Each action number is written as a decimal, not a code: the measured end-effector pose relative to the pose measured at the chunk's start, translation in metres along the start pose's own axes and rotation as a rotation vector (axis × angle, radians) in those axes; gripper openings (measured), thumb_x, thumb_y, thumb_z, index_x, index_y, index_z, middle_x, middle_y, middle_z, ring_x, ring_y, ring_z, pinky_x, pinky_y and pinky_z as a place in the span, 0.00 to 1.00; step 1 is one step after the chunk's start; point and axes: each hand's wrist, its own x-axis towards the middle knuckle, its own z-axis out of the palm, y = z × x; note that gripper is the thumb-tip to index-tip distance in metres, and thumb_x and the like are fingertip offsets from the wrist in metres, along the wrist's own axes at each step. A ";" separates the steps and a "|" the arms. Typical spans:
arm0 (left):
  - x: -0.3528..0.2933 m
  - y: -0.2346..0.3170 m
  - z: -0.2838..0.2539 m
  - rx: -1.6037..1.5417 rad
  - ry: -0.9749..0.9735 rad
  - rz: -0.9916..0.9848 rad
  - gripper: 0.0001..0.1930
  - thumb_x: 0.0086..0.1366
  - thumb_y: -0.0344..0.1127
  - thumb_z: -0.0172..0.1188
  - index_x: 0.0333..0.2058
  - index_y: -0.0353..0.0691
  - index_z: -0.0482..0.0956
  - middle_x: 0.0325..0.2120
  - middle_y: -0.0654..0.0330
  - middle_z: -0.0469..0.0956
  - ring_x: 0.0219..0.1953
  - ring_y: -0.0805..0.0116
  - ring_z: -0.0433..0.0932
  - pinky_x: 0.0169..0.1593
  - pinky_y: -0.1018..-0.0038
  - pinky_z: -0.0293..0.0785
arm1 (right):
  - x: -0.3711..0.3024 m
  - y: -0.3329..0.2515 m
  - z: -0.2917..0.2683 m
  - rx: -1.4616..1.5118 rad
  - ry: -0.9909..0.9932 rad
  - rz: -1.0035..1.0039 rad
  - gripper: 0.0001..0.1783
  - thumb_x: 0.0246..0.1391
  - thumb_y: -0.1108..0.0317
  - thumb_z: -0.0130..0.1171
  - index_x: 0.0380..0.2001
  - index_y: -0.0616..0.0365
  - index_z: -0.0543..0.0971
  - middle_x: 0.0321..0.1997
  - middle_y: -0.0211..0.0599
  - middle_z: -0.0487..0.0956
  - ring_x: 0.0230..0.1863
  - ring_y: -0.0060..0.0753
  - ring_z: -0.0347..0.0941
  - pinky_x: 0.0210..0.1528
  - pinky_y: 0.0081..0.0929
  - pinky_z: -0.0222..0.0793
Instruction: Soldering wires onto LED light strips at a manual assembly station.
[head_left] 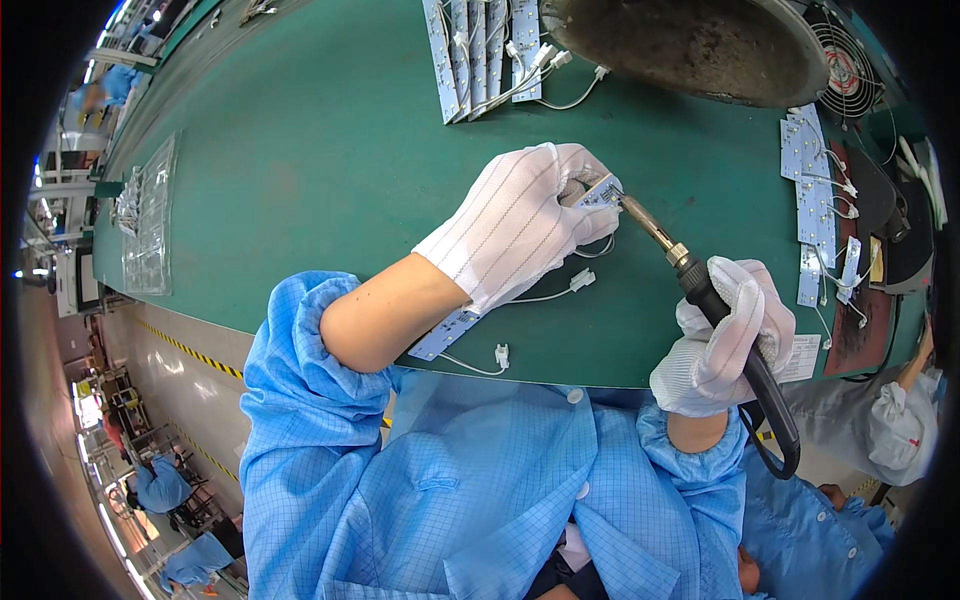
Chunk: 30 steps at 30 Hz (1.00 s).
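My left hand [525,215], in a white striped glove, is closed around a white LED board [600,192], whose end sticks out past the fingertips. Gripped in my gloved right hand [725,340] is a soldering iron [690,272] with a black handle; its tip touches or nearly touches that end. A length of LED board [445,333] shows below my left wrist. Whether it is a separate piece, I cannot tell, since the hand covers the middle. White leads with plugs [583,280] lie beside it on the green mat [330,190].
Several LED boards with leads [470,60] lie at the far side, beside a dark lamp-like hood [690,45]. More boards [815,200] line the right, near a fan [845,70]. A clear plastic tray [150,220] lies left. Another person's gloved hand [900,430] is at far right.
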 end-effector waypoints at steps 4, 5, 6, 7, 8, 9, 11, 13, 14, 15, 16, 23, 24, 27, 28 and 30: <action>0.002 0.001 -0.001 -0.013 -0.005 -0.029 0.19 0.58 0.44 0.64 0.43 0.37 0.79 0.30 0.56 0.79 0.29 0.65 0.76 0.36 0.71 0.73 | 0.002 0.002 0.001 -0.061 0.028 -0.152 0.10 0.51 0.82 0.50 0.39 0.69 0.70 0.34 0.52 0.80 0.23 0.38 0.74 0.24 0.32 0.67; 0.002 0.001 -0.002 -0.042 -0.025 -0.074 0.19 0.58 0.44 0.64 0.43 0.37 0.79 0.30 0.56 0.79 0.29 0.65 0.76 0.36 0.72 0.73 | 0.003 0.003 0.001 -0.063 0.037 -0.140 0.10 0.51 0.82 0.50 0.39 0.69 0.70 0.34 0.52 0.79 0.23 0.38 0.74 0.24 0.31 0.67; 0.002 0.001 -0.002 -0.090 -0.033 -0.089 0.19 0.58 0.44 0.64 0.43 0.37 0.79 0.29 0.56 0.79 0.30 0.66 0.76 0.37 0.72 0.73 | 0.002 0.003 0.001 -0.066 0.047 -0.128 0.09 0.51 0.82 0.51 0.38 0.69 0.70 0.34 0.52 0.79 0.23 0.38 0.74 0.24 0.31 0.67; 0.002 0.001 -0.003 -0.032 -0.024 -0.033 0.19 0.58 0.43 0.65 0.43 0.36 0.79 0.30 0.56 0.79 0.30 0.67 0.76 0.37 0.73 0.73 | 0.002 0.004 0.001 -0.069 0.075 -0.125 0.09 0.51 0.82 0.51 0.38 0.69 0.70 0.34 0.52 0.79 0.23 0.38 0.73 0.24 0.31 0.67; 0.003 0.001 -0.004 0.008 -0.001 0.053 0.19 0.58 0.43 0.65 0.43 0.36 0.79 0.31 0.57 0.80 0.31 0.68 0.76 0.38 0.74 0.73 | 0.001 0.005 0.001 -0.072 0.104 -0.128 0.09 0.52 0.81 0.52 0.38 0.69 0.69 0.33 0.52 0.79 0.23 0.38 0.73 0.24 0.31 0.67; 0.003 0.001 -0.005 0.049 0.023 0.137 0.19 0.58 0.42 0.65 0.43 0.35 0.79 0.31 0.57 0.80 0.31 0.69 0.77 0.38 0.74 0.73 | 0.001 0.005 0.002 -0.124 0.154 -0.127 0.09 0.52 0.81 0.52 0.38 0.69 0.69 0.33 0.51 0.79 0.23 0.37 0.73 0.24 0.31 0.67; 0.002 0.000 -0.006 -0.104 -0.007 -0.009 0.19 0.58 0.42 0.65 0.43 0.34 0.79 0.32 0.58 0.81 0.32 0.71 0.77 0.39 0.75 0.73 | -0.001 0.007 0.001 -0.039 0.148 -0.101 0.10 0.52 0.80 0.54 0.38 0.70 0.68 0.32 0.51 0.79 0.23 0.38 0.73 0.24 0.31 0.68; 0.002 0.001 -0.006 -0.198 -0.032 -0.099 0.19 0.58 0.41 0.66 0.43 0.34 0.79 0.32 0.58 0.81 0.33 0.72 0.77 0.39 0.76 0.73 | -0.002 0.009 0.000 -0.048 0.129 -0.119 0.11 0.52 0.80 0.54 0.39 0.70 0.68 0.32 0.50 0.79 0.23 0.37 0.73 0.24 0.30 0.68; 0.002 0.001 -0.006 -0.216 -0.035 -0.112 0.19 0.58 0.41 0.66 0.43 0.34 0.79 0.32 0.58 0.81 0.33 0.73 0.77 0.39 0.76 0.73 | -0.003 0.011 0.001 -0.095 0.127 -0.178 0.11 0.53 0.80 0.54 0.39 0.70 0.68 0.32 0.50 0.79 0.23 0.37 0.73 0.24 0.30 0.68; 0.002 0.001 -0.005 -0.234 -0.032 -0.110 0.19 0.57 0.40 0.67 0.43 0.33 0.79 0.33 0.59 0.81 0.33 0.73 0.76 0.39 0.76 0.73 | -0.004 0.011 -0.001 -0.178 0.102 -0.227 0.12 0.53 0.80 0.54 0.42 0.70 0.67 0.34 0.50 0.77 0.24 0.37 0.74 0.24 0.29 0.69; 0.002 0.001 -0.005 -0.205 -0.029 -0.110 0.19 0.57 0.40 0.67 0.43 0.33 0.79 0.32 0.59 0.81 0.33 0.73 0.76 0.39 0.76 0.73 | -0.004 0.012 -0.001 -0.187 0.082 -0.244 0.14 0.54 0.80 0.54 0.44 0.70 0.66 0.35 0.51 0.76 0.25 0.37 0.74 0.24 0.28 0.69; 0.002 0.001 -0.005 -0.111 -0.024 -0.064 0.20 0.58 0.40 0.66 0.44 0.33 0.78 0.32 0.58 0.81 0.31 0.73 0.76 0.38 0.77 0.73 | -0.004 0.011 -0.006 -0.297 -0.042 -0.273 0.23 0.56 0.80 0.56 0.52 0.69 0.62 0.42 0.51 0.68 0.28 0.37 0.75 0.23 0.24 0.72; 0.002 0.002 -0.006 -0.082 -0.017 -0.053 0.20 0.58 0.41 0.66 0.44 0.33 0.78 0.32 0.58 0.81 0.31 0.73 0.76 0.38 0.77 0.73 | -0.004 0.010 -0.006 -0.306 -0.045 -0.281 0.22 0.56 0.80 0.56 0.52 0.69 0.62 0.42 0.51 0.68 0.28 0.37 0.74 0.23 0.24 0.72; 0.002 0.002 -0.006 -0.123 -0.029 -0.098 0.20 0.58 0.42 0.66 0.44 0.33 0.79 0.31 0.58 0.81 0.31 0.74 0.76 0.38 0.77 0.73 | 0.000 0.006 -0.005 -0.325 -0.025 -0.311 0.17 0.56 0.81 0.53 0.48 0.69 0.65 0.40 0.51 0.71 0.28 0.37 0.74 0.25 0.26 0.72; 0.002 0.002 -0.006 -0.123 -0.030 -0.108 0.20 0.58 0.42 0.66 0.44 0.33 0.79 0.31 0.58 0.81 0.31 0.74 0.76 0.38 0.77 0.73 | 0.002 0.005 -0.005 -0.239 -0.031 -0.268 0.15 0.55 0.81 0.52 0.46 0.70 0.66 0.40 0.50 0.73 0.27 0.36 0.74 0.24 0.27 0.70; 0.002 0.001 -0.005 -0.107 -0.024 -0.081 0.20 0.57 0.42 0.66 0.43 0.33 0.79 0.31 0.58 0.81 0.30 0.74 0.76 0.38 0.77 0.73 | 0.005 0.003 -0.005 -0.149 -0.036 -0.220 0.13 0.51 0.82 0.52 0.42 0.71 0.69 0.38 0.49 0.75 0.25 0.34 0.73 0.22 0.27 0.66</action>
